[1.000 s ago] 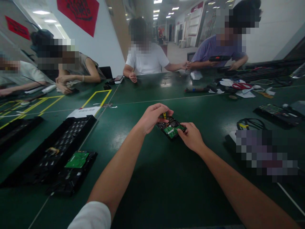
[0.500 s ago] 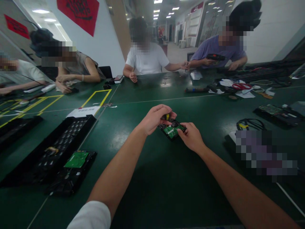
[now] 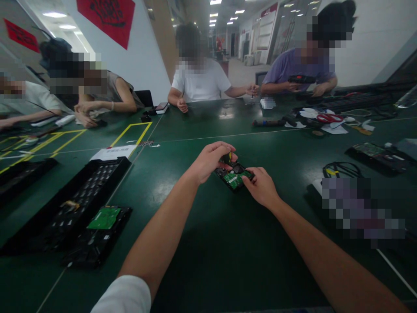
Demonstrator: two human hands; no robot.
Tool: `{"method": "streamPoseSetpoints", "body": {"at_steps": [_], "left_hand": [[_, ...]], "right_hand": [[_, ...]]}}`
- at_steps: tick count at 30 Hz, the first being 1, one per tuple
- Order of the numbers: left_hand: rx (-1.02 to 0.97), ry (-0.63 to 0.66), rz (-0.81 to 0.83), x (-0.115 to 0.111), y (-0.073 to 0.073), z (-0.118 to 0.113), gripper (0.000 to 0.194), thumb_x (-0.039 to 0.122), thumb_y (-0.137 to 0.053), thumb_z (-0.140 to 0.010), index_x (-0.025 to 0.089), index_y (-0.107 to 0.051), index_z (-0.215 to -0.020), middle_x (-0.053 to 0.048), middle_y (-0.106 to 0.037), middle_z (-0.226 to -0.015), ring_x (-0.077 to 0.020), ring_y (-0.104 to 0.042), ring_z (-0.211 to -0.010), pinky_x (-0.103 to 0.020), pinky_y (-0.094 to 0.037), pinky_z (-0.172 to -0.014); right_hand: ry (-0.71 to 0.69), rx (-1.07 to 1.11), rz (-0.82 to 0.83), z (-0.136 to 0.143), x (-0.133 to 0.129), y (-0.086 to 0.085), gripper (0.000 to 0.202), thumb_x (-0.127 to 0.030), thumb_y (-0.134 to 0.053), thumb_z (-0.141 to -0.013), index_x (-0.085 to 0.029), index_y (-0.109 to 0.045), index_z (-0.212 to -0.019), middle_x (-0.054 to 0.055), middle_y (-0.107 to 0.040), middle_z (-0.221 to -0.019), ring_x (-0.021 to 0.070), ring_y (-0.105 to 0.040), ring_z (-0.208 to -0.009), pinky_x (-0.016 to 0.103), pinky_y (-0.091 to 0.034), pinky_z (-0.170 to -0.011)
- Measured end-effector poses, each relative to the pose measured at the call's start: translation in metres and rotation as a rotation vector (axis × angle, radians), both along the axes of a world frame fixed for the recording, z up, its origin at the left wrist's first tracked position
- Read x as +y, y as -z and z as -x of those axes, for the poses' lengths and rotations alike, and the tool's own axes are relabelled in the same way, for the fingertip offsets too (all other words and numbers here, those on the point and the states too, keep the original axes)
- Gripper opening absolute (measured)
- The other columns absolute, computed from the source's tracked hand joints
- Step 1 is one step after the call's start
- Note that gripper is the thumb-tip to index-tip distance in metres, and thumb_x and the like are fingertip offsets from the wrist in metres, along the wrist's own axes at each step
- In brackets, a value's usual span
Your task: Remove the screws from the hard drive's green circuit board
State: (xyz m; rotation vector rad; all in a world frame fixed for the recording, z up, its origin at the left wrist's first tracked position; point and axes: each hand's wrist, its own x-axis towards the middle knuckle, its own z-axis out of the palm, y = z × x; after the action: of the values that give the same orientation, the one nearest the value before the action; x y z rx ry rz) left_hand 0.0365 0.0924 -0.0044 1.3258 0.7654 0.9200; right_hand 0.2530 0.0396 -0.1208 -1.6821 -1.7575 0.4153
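Note:
A black device with a green circuit board [image 3: 233, 179] lies in front of me near the middle of the green table. My right hand [image 3: 260, 184] grips its right edge between thumb and fingers. Over its upper left part is my left hand [image 3: 211, 161], its fingers closed round a small black and yellow object [image 3: 230, 157], most of which the fingers hide.
At the left are a long black tray [image 3: 81, 191] and a black unit with a green board [image 3: 104, 218]. On the right lie a coiled black cable [image 3: 342, 169] and another board unit [image 3: 374, 155]. Several people sit across the table [image 3: 195, 126].
My left hand has shifted and turned slightly over the device, and the black and yellow object has tilted with it. Across the table, the person in purple has moved a dark tool slightly right.

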Motion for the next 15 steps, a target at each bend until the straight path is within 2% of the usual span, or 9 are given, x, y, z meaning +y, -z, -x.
{"method": "streamPoseSetpoints", "body": {"at_steps": [6, 10, 15], "left_hand": [[-0.084, -0.008, 0.032, 0.0036, 0.0047, 0.0002, 0.019, 0.035, -0.064, -0.094, 0.016, -0.068, -0.092, -0.011, -0.074, -0.098, -0.0228, -0.072, -0.098, -0.031, -0.064, -0.072], [-0.010, -0.062, -0.059, 0.0040, 0.0034, 0.0013, 0.020, 0.035, -0.067, -0.091, 0.016, -0.071, -0.089, -0.009, -0.068, -0.096, -0.0201, -0.066, -0.095, -0.027, -0.062, -0.067], [0.117, -0.198, -0.132, 0.0038, 0.0015, 0.0000, 0.022, 0.038, -0.072, -0.087, 0.016, -0.071, -0.090, -0.007, -0.064, -0.093, -0.0183, -0.062, -0.088, -0.025, -0.060, -0.062]], "right_hand": [[-0.004, 0.005, -0.021, -0.0014, 0.0023, 0.0057, 0.038, -0.041, -0.061, -0.098, -0.018, -0.067, -0.127, 0.012, -0.062, -0.120, 0.0172, -0.063, -0.075, 0.038, -0.054, -0.078], [-0.002, -0.005, -0.026, -0.0009, 0.0022, 0.0049, 0.037, -0.040, -0.061, -0.098, -0.019, -0.067, -0.127, 0.012, -0.062, -0.119, 0.0179, -0.064, -0.077, 0.037, -0.053, -0.078], [0.000, -0.004, -0.014, -0.0002, 0.0008, 0.0017, 0.037, -0.040, -0.060, -0.098, -0.019, -0.067, -0.127, 0.012, -0.062, -0.119, 0.0179, -0.063, -0.078, 0.037, -0.052, -0.076]]}}
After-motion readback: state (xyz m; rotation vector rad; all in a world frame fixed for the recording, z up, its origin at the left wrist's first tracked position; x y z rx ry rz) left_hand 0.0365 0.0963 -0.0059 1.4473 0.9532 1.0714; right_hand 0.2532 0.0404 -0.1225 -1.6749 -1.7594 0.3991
